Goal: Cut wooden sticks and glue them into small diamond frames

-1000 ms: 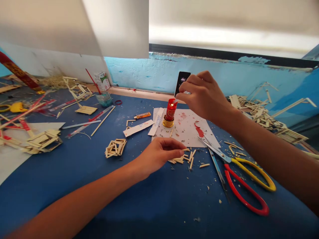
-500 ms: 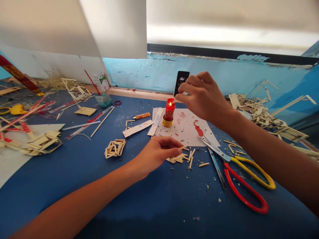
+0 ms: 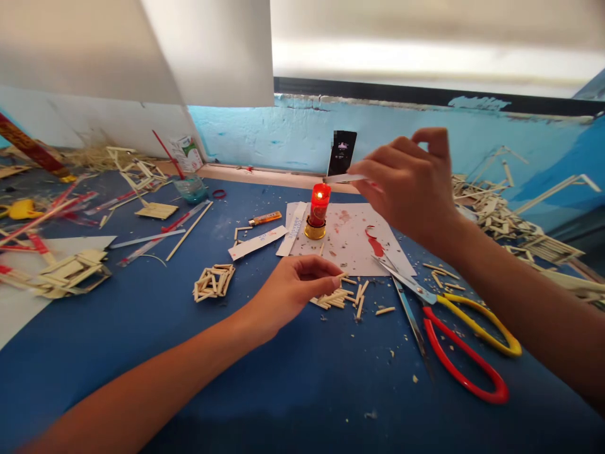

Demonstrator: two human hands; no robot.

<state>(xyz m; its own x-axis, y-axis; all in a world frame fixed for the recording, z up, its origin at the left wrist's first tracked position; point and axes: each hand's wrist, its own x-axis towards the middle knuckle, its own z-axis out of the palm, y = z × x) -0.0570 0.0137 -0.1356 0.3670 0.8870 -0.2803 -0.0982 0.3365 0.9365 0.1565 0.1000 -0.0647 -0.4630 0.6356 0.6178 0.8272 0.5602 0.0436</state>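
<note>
Right of the candle [image 3: 319,203], above it, the right hand [image 3: 411,183] pinches a thin stick [image 3: 344,179]. Nearer than the candle, the left hand [image 3: 293,291] pinches a short stick beside the stick pile [image 3: 338,297] on the bench [image 3: 283,378].

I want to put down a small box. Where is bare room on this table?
Free: the blue table near the front edge, between the left hand and the scissors. Crowded: around the lit candle and the cut sticks, and at both sides with stick piles.
</note>
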